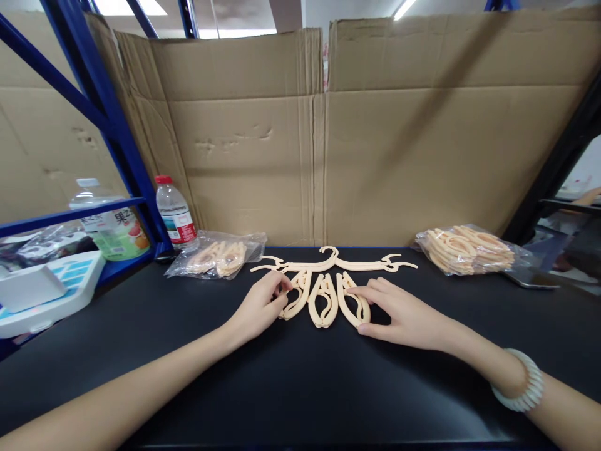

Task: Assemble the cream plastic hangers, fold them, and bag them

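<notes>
Three cream plastic folding hangers lie folded in a row on the black table. My left hand (pixel 263 302), fingers curled, grips the left folded hanger (pixel 305 291) at its outer side. The middle folded hanger (pixel 322 324) lies between my hands, touched by neither. With thumb at the lower end and fingers near the top, my right hand (pixel 404 310) holds the right folded hanger (pixel 344 305). Just behind this row, an unfolded hanger (pixel 361 265) lies flat with its arms spread and its hook pointing away from me.
Clear bags of folded hangers lie at back left (pixel 216 257) and back right (pixel 469 250); a dark flat object (pixel 535 280) is beside the right one. A red-capped bottle (pixel 173 210), a larger bottle (pixel 115 232) and a white-blue plastic item (pixel 70 291) stand left. Cardboard (pixel 422 156) walls the back.
</notes>
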`<state>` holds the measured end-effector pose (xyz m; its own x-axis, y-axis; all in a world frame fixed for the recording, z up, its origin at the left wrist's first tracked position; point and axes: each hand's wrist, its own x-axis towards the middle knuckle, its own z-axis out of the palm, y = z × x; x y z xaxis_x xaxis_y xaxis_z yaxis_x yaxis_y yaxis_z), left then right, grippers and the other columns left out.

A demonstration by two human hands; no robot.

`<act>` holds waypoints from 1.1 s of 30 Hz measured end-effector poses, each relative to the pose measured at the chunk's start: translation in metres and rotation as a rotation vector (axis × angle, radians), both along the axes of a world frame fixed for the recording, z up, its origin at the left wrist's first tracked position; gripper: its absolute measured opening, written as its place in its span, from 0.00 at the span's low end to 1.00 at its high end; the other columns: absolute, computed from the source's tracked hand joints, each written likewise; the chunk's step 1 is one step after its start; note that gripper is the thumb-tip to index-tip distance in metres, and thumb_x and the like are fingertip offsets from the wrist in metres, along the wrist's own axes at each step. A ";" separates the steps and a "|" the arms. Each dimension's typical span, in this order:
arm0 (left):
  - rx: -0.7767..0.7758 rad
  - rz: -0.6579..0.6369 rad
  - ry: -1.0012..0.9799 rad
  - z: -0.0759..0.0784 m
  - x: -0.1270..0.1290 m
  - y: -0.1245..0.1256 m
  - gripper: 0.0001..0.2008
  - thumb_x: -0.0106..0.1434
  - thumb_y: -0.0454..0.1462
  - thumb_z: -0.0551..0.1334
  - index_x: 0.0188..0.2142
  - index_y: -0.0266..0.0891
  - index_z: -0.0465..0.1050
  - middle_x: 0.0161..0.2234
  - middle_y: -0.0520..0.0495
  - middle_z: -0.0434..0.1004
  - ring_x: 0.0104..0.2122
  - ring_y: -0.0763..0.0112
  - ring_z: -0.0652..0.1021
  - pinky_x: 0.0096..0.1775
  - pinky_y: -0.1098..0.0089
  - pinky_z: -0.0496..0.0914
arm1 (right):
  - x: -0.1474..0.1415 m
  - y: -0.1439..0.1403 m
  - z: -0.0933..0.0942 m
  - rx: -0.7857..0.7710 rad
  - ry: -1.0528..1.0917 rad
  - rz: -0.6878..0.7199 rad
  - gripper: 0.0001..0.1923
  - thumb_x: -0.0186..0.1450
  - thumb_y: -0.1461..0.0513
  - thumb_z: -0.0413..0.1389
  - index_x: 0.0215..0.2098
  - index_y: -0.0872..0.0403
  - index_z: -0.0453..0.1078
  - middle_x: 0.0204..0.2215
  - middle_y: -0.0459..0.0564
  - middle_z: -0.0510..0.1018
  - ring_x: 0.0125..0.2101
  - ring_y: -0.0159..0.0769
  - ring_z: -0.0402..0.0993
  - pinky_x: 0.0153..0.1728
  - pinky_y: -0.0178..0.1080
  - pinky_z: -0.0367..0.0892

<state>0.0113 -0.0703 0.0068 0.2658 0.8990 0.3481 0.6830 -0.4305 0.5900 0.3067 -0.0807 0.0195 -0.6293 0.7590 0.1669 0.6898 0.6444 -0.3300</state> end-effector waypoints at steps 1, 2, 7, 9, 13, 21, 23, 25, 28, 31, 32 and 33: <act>0.009 -0.009 0.008 -0.001 0.000 0.000 0.06 0.56 0.32 0.52 0.33 0.39 0.66 0.30 0.50 0.68 0.30 0.68 0.69 0.32 0.68 0.65 | 0.000 0.000 0.000 0.008 -0.002 0.005 0.28 0.63 0.51 0.56 0.59 0.51 0.62 0.39 0.53 0.69 0.43 0.45 0.65 0.45 0.46 0.63; 0.020 -0.024 0.015 -0.002 0.000 0.000 0.07 0.55 0.32 0.52 0.32 0.39 0.66 0.30 0.50 0.67 0.29 0.69 0.69 0.32 0.68 0.65 | 0.000 0.000 0.000 0.014 -0.003 0.011 0.27 0.63 0.51 0.56 0.58 0.50 0.63 0.39 0.53 0.69 0.43 0.45 0.65 0.45 0.46 0.63; 0.043 -0.081 0.027 -0.003 0.001 0.000 0.10 0.51 0.29 0.51 0.31 0.39 0.66 0.30 0.51 0.65 0.29 0.69 0.68 0.30 0.70 0.63 | 0.000 0.002 -0.001 0.021 0.003 0.020 0.26 0.64 0.51 0.55 0.58 0.50 0.63 0.38 0.52 0.69 0.42 0.44 0.65 0.46 0.46 0.63; 0.046 -0.085 0.034 -0.003 0.001 0.000 0.10 0.50 0.28 0.50 0.31 0.39 0.66 0.30 0.51 0.65 0.29 0.69 0.68 0.31 0.69 0.63 | 0.000 0.003 -0.003 0.024 0.009 0.018 0.26 0.64 0.51 0.55 0.58 0.50 0.63 0.39 0.52 0.69 0.42 0.44 0.65 0.46 0.47 0.63; 0.031 -0.101 0.062 -0.002 0.002 0.000 0.10 0.51 0.28 0.50 0.30 0.39 0.65 0.31 0.50 0.63 0.28 0.70 0.67 0.30 0.69 0.63 | 0.000 0.003 -0.004 0.034 0.025 0.012 0.25 0.64 0.51 0.55 0.57 0.51 0.64 0.39 0.53 0.69 0.42 0.44 0.65 0.46 0.47 0.64; 0.019 -0.093 0.034 -0.003 0.002 -0.003 0.07 0.49 0.29 0.50 0.27 0.40 0.61 0.29 0.52 0.63 0.28 0.69 0.66 0.31 0.69 0.61 | 0.000 0.004 -0.004 0.031 0.029 0.005 0.25 0.64 0.52 0.55 0.56 0.52 0.65 0.39 0.53 0.69 0.42 0.44 0.66 0.46 0.46 0.64; -0.022 -0.044 -0.044 -0.004 0.002 -0.001 0.05 0.49 0.30 0.51 0.27 0.41 0.59 0.26 0.53 0.63 0.27 0.69 0.65 0.30 0.69 0.60 | 0.001 0.004 -0.004 0.024 0.040 0.011 0.26 0.63 0.52 0.56 0.57 0.52 0.64 0.39 0.53 0.69 0.42 0.44 0.66 0.46 0.46 0.64; -0.066 0.014 -0.172 -0.006 0.000 0.003 0.04 0.50 0.32 0.53 0.27 0.41 0.59 0.26 0.54 0.63 0.27 0.70 0.66 0.30 0.69 0.61 | 0.002 0.005 -0.004 0.011 0.062 0.021 0.28 0.63 0.51 0.56 0.58 0.52 0.63 0.39 0.52 0.70 0.42 0.43 0.66 0.45 0.45 0.65; -0.089 0.079 -0.370 -0.008 -0.003 0.010 0.06 0.49 0.34 0.55 0.30 0.40 0.61 0.28 0.54 0.64 0.29 0.70 0.68 0.32 0.69 0.63 | 0.007 0.009 -0.003 -0.004 0.108 0.024 0.27 0.64 0.51 0.54 0.59 0.51 0.61 0.38 0.51 0.70 0.39 0.41 0.68 0.43 0.43 0.66; -0.125 0.106 -0.478 -0.008 -0.004 0.012 0.08 0.48 0.35 0.56 0.31 0.40 0.63 0.29 0.54 0.65 0.29 0.70 0.68 0.32 0.70 0.63 | 0.016 0.019 -0.003 0.034 0.153 -0.020 0.22 0.67 0.53 0.49 0.56 0.52 0.64 0.36 0.50 0.72 0.36 0.39 0.70 0.40 0.43 0.67; -0.139 0.109 -0.494 -0.007 -0.003 0.011 0.08 0.48 0.35 0.57 0.31 0.40 0.63 0.29 0.54 0.65 0.29 0.71 0.69 0.31 0.70 0.63 | 0.020 0.024 -0.004 0.058 0.162 -0.041 0.20 0.67 0.54 0.49 0.55 0.53 0.65 0.35 0.51 0.73 0.36 0.40 0.70 0.39 0.43 0.67; -0.147 0.109 -0.502 -0.006 -0.002 0.010 0.08 0.48 0.35 0.57 0.31 0.39 0.63 0.29 0.54 0.66 0.29 0.71 0.69 0.31 0.70 0.63 | 0.024 0.029 -0.005 0.087 0.165 -0.059 0.19 0.67 0.55 0.48 0.53 0.54 0.66 0.35 0.51 0.73 0.36 0.40 0.70 0.40 0.44 0.67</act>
